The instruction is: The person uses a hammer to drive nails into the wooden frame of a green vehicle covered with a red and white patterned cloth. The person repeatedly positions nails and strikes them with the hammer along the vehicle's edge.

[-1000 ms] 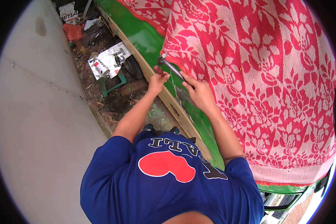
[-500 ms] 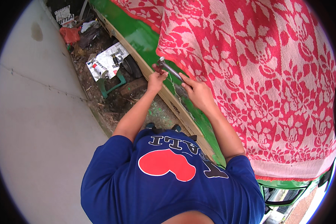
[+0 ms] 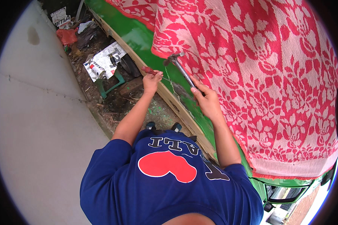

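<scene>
1. Left hand (image 3: 152, 81): near the centre of the frame, slightly left and above. Fingers are closed around a red-handled screwdriver-type tool (image 3: 149, 70), handle end toward the upper left. Its thin metal shaft runs from my fingers toward the right, over the green panel. I cannot tell whether the tip touches the surface.

2. Right hand (image 3: 208, 101): right of centre. I grip the handle of a metal hammer (image 3: 184, 72), thumb laid along it. The hammer slants to the upper left, its head up and apart from the red handle.

3. Work surface: green vehicle panel (image 3: 135, 33), running diagonally from the upper left toward the lower right of the frame. A jagged pale line (image 3: 179, 98) marks it below the hammer, beside a dull grey patch. A tan edge strip (image 3: 133, 52) borders the panel on its left.

4. Covering: red-and-pale floral cloth (image 3: 244, 75) drapes across the upper right; its edge lies just beside the hammer.

5. Ground, upper left: a white printed sheet (image 3: 108, 52) bears a spray can (image 3: 97, 70) and a dark-handled tool (image 3: 112, 59). A tyre (image 3: 129, 66) sits just beside it, a green frame (image 3: 118, 80) below. Farther up lies a red plastic bag (image 3: 67, 37).

6. Left side: grey wall (image 3: 37, 112), with a dark stain and a crack.
</scene>
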{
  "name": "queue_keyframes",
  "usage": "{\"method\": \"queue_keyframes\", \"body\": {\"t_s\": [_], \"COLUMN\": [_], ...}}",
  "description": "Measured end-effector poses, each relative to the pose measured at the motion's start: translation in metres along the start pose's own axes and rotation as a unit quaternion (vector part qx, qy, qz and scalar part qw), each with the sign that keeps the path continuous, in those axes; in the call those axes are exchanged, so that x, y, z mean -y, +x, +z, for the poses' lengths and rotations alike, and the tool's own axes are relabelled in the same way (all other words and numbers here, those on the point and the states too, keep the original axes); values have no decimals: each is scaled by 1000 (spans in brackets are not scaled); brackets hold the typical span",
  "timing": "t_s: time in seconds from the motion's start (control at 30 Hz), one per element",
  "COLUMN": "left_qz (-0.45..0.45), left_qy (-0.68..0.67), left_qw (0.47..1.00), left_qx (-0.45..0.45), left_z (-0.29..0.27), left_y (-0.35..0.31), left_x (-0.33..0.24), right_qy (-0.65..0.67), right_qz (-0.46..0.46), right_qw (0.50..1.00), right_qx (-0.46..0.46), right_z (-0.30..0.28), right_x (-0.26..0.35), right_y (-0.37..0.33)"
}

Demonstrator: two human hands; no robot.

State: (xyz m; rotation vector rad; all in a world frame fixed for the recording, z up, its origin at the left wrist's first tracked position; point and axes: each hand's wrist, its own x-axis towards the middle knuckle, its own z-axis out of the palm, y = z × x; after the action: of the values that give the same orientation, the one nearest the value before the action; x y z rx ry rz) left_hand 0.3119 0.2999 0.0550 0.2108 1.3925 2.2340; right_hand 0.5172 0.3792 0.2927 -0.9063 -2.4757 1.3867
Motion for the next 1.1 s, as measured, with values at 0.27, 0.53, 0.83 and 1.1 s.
{"method": "queue_keyframes", "body": {"t_s": [0.27,0.53,0.83,1.1], "left_qz": [-6,-36,-13,-13], "left_qy": [-19,-20,-17,-46], "left_qw": [999,998,1000,999], "left_qx": [-41,-40,-11,-22], "left_z": [-6,-4,5,1], "left_y": [8,10,5,4], "left_x": [3,0,1,3], "right_qy": [20,-23,-206,-292], "right_qz": [-6,11,-140,-151], "right_qw": [1000,1000,968,939], "right_qx": [-4,11,22,102], "right_z": [-3,-2,26,39], "right_x": [-3,0,54,79], "right_y": [-2,7,59,77]}}
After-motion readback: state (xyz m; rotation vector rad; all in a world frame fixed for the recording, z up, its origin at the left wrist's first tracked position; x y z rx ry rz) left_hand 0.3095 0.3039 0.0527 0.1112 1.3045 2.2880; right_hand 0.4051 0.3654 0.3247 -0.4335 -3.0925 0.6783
